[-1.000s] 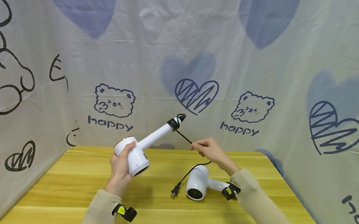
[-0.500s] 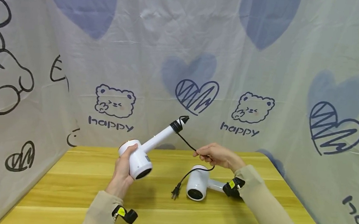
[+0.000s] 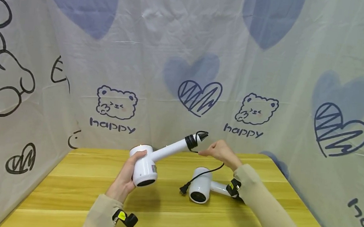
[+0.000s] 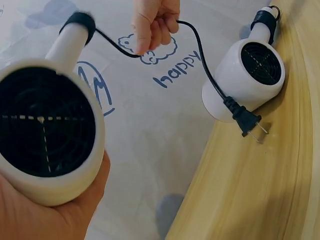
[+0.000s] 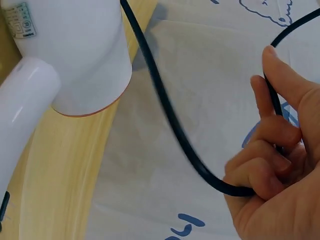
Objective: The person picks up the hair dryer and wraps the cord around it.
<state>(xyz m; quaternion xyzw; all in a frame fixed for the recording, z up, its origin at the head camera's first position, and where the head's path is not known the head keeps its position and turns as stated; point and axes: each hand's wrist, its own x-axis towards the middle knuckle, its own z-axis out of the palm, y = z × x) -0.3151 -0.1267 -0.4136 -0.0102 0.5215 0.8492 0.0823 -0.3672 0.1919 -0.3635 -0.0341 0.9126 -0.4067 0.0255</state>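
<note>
My left hand (image 3: 127, 175) grips a white hair dryer (image 3: 145, 167) by its barrel, raised over the table. Its handle slants up to the right, with black cord (image 3: 191, 142) wound round the far end. In the right wrist view, my right hand (image 5: 270, 165) curls its fingers round the loose stretch of that cord (image 5: 172, 117), thumb and forefinger at the upper part. The cord's free end hangs down to a two-pin plug (image 4: 245, 120). A second white hair dryer (image 3: 200, 184) lies on the table under my right forearm, its handle partly hidden by the wrist camera.
The wooden table (image 3: 167, 219) has a back edge close to a pale cloth backdrop (image 3: 159, 72) with printed hearts and bears. More cloth hangs at both sides. A black camera (image 3: 128, 219) is strapped to my left wrist.
The held hair dryer has moved right and down, its handle tilting lower. My right hand has shifted along the cord, leaving a shorter stretch to the windings; the plug has swung slightly right and up.
</note>
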